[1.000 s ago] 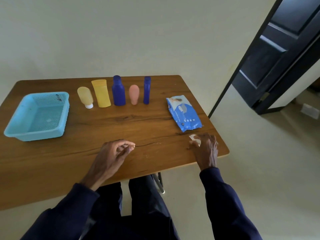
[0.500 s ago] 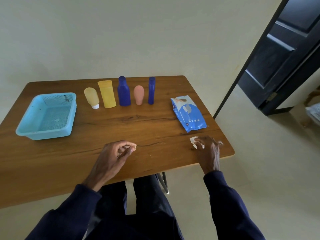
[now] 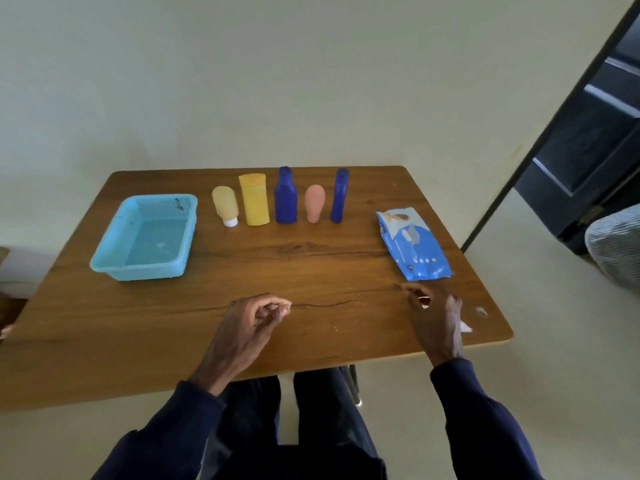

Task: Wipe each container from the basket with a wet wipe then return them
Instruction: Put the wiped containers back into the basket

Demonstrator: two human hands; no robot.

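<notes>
A crumpled white wipe (image 3: 464, 327) is gripped by the fingers of the right hand (image 3: 434, 317) near the front edge of the wood-grain surface (image 3: 311, 265); the left hand (image 3: 252, 317) is clenched on nothing.

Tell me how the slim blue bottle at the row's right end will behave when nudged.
The slim blue bottle stands upright, tall on a narrow base, so it probably tips easily. Its round body would likely roll once down.

Five containers are counted on the surface (image 3: 311, 271): one cream bottle (image 3: 225, 204), one yellow tube (image 3: 254, 200), one wide blue bottle (image 3: 286, 199), one pink bottle (image 3: 314, 202) and one slim blue bottle (image 3: 340, 197). One basket (image 3: 138, 273), one pack of wipes (image 3: 414, 249) and one loose wet wipe (image 3: 464, 327) are also seen.
</notes>
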